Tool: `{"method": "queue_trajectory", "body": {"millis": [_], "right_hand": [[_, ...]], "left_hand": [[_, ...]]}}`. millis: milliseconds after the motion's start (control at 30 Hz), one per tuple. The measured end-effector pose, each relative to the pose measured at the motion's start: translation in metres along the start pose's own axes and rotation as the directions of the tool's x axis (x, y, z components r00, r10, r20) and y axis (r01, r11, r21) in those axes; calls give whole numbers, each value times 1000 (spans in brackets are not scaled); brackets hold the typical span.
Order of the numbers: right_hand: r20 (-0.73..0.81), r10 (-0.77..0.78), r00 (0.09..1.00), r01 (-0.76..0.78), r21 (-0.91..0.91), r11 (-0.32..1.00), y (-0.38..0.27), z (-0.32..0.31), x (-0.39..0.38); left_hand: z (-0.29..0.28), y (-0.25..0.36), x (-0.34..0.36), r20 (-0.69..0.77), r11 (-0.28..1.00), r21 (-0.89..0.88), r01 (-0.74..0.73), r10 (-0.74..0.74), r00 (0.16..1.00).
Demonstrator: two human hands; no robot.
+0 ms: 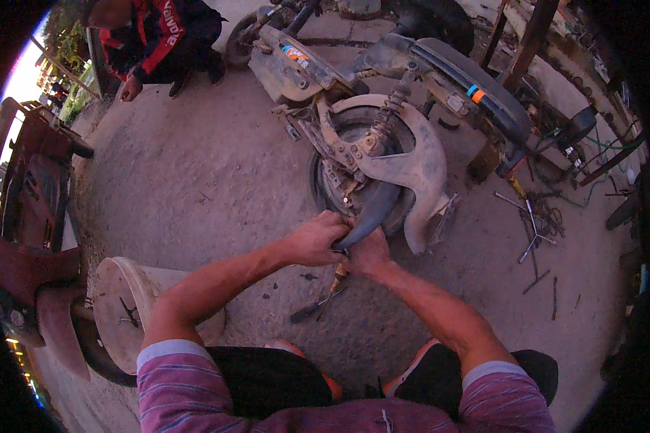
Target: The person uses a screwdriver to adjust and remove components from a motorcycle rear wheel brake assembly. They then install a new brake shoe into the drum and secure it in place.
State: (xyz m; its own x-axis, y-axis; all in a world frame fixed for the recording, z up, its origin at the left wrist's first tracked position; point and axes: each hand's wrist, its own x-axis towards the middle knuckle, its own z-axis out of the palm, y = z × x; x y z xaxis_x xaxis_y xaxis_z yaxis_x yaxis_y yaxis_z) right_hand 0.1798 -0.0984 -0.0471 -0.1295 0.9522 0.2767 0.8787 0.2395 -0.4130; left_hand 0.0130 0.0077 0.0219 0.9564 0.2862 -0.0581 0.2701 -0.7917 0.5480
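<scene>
A muddy scooter wheel [325,173] is in front of me, with a grey curved mudguard [426,155] around it. A darker curved guard piece [375,213] tapers toward me. My left hand [318,237] is closed at its near tip, the fingers bent inward; what they pinch is hidden. My right hand [369,252] reaches beside and under the same tip, its fingers mostly covered by the guard piece. Just below the hands is a screwdriver [339,274] with an orange-yellow handle; whether a hand touches it is unclear. A dark flat tool [309,312] lies beside it.
The scooter's body [289,68] and dark seat section [477,90] extend beyond the wheel. A three-armed lug wrench [533,227] and thin rods lie on the right. A pale bucket [119,310] and a reddish vehicle [32,202] stand left. Another person [159,40] crouches at far left.
</scene>
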Motion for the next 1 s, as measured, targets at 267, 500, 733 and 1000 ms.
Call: {"method": "queue_trajectory", "body": {"millis": [267,500,733,1000], "right_hand": [[206,247,947,-221,-143,965,-4,-19,15],[263,203,943,-135,-255,957,10,-31,12],[32,6,999,5,-328,945,15,-15,-8],[224,143,964,-54,-363,930,25,-32,-8]], "left_hand": [[5,-54,-12,-52,963,267,25,-11,999],[27,-75,11,-51,977,-48,206,-209,977],[31,-94,16,-55,530,-743,409,-657,752],[-42,-35,-48,118,859,-231,458,-442,889]]}}
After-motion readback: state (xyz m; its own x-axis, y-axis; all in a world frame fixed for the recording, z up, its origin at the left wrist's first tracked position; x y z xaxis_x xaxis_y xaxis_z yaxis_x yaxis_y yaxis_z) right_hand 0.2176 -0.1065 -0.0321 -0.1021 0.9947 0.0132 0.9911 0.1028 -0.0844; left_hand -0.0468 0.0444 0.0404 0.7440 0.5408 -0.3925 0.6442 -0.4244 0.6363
